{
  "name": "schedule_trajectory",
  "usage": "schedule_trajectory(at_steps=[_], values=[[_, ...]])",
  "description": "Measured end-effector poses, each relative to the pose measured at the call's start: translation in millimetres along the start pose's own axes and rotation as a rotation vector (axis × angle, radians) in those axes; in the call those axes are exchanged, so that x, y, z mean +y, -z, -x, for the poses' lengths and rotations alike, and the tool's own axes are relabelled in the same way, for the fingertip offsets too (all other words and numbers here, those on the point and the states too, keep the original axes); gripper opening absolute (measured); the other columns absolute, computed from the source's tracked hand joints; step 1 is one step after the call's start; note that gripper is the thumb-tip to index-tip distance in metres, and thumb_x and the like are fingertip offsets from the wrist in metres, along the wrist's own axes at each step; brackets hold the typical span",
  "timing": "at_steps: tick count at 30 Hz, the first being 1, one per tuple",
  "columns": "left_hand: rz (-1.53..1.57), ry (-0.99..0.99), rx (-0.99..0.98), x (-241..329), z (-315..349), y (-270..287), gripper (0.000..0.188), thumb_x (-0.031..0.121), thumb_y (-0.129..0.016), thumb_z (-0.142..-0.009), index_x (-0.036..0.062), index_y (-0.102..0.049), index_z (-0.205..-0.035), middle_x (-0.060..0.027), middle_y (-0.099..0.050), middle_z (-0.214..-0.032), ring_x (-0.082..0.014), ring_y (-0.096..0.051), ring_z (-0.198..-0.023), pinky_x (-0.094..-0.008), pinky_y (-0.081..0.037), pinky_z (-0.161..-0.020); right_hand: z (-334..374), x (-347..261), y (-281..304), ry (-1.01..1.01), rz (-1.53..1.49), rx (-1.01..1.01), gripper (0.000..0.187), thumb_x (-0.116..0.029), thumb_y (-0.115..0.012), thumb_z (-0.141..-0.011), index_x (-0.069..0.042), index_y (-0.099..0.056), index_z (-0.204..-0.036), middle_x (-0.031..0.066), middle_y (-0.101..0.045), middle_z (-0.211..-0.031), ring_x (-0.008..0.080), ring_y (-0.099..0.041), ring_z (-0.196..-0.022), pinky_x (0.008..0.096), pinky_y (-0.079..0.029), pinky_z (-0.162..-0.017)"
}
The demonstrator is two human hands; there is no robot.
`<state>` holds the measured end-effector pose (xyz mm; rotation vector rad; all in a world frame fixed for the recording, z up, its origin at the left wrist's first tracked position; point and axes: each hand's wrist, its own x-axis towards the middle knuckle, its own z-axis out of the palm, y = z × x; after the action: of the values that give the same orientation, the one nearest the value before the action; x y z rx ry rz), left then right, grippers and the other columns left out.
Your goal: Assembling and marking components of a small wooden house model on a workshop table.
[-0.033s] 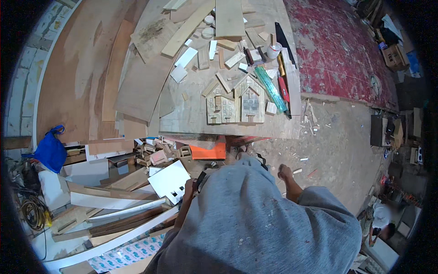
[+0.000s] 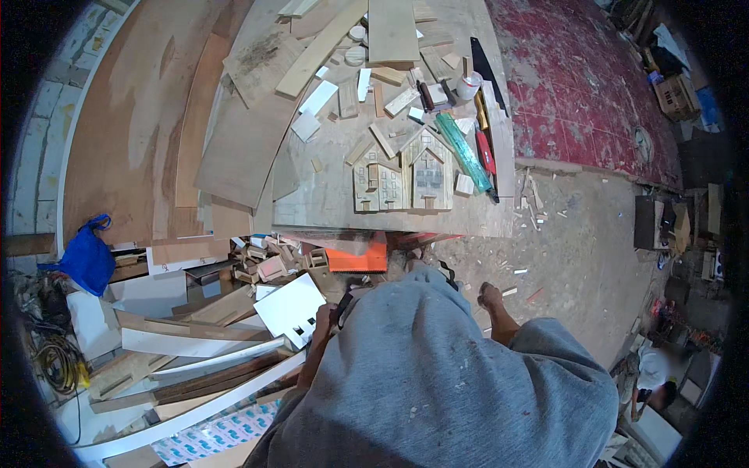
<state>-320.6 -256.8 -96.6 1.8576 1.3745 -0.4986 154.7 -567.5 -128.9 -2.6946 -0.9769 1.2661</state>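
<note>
My left hand (image 2: 322,318) hangs low beside my grey shirt, next to a white board (image 2: 287,308) with small dark cutouts; its fingers are mostly hidden. On the other side my right hand (image 2: 489,296) hangs over the floor, fingers curled, nothing visible in it. Both hands are away from the worktable (image 2: 312,214). Near its front edge lie two house-shaped wooden pieces, a left one (image 2: 378,187) with small window marks and a right one (image 2: 429,179) with a pointed roof. A translucent green strip (image 2: 462,152) and a red-handled tool (image 2: 484,152) lie to their right.
A dark saw blade (image 2: 488,74), a white cup (image 2: 468,86) and several wood offcuts cover the table's far part. Stacked boards (image 2: 211,335) fill the left floor, near a blue bag (image 2: 86,253). An orange box (image 2: 356,258) stands below the table. Another person (image 2: 651,374) is at far right.
</note>
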Motion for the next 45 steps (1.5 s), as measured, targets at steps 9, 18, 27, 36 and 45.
schedule_trajectory(at_steps=[9,18,27,36,45], values=[[0.259,-0.041,0.127,58.1,-23.1,57.2,0.020,0.019,-0.065,-0.085,0.0039,-0.071,-0.095,-0.0137,-0.070,-0.081,-0.0242,-0.067,-0.077,-0.0359,-0.052,-0.074,21.2,-38.8,27.2,-0.369,-0.197,0.043,0.046,-0.002,-0.061,-0.075,-0.012,-0.056,-0.120,0.0223,-0.067,-0.106,0.0369,-0.065,-0.106,0.0445,-0.052,-0.088],[0.189,-0.316,0.104,11.2,-46.2,66.0,0.017,0.014,-0.063,-0.077,0.0012,-0.068,-0.087,-0.0178,-0.067,-0.081,-0.0344,-0.066,-0.079,-0.0411,-0.051,-0.069,17.6,-64.6,-53.7,-0.053,-0.339,0.190,0.037,-0.003,-0.055,-0.076,-0.010,-0.065,-0.111,0.0237,-0.068,-0.078,0.0367,-0.069,-0.079,0.0435,-0.053,-0.069],[0.654,-0.164,-0.070,-45.4,-27.5,81.4,0.034,0.031,-0.052,-0.092,0.0065,-0.062,-0.071,-0.0031,-0.050,-0.052,-0.0148,-0.047,-0.047,-0.0357,-0.032,-0.044,30.2,-79.3,-58.2,-0.136,0.049,-0.079,0.023,-0.012,-0.065,-0.068,-0.010,-0.075,-0.089,0.0162,-0.072,-0.092,0.0345,-0.070,-0.090,0.0386,-0.056,-0.081],[0.391,-0.112,0.092,-21.0,-30.8,100.7,0.029,0.027,-0.054,-0.088,0.0070,-0.063,-0.068,-0.0065,-0.054,-0.054,-0.0181,-0.053,-0.050,-0.0348,-0.035,-0.048,34.1,-122.9,-6.4,-0.237,-0.198,0.352,0.026,-0.010,-0.060,-0.076,-0.008,-0.071,-0.100,0.0256,-0.069,-0.096,0.0399,-0.068,-0.091,0.0458,-0.055,-0.081],[0.298,-0.209,0.199,14.5,-43.6,91.8,0.019,0.020,-0.062,-0.080,0.0030,-0.065,-0.074,-0.0142,-0.064,-0.069,-0.0269,-0.062,-0.066,-0.0379,-0.047,-0.063,-9.9,-145.1,113.6,0.037,-0.537,1.042,0.024,-0.016,-0.060,-0.088,-0.007,-0.064,-0.110,0.0222,-0.069,-0.101,0.0414,-0.066,-0.087,0.0478,-0.052,-0.075]])
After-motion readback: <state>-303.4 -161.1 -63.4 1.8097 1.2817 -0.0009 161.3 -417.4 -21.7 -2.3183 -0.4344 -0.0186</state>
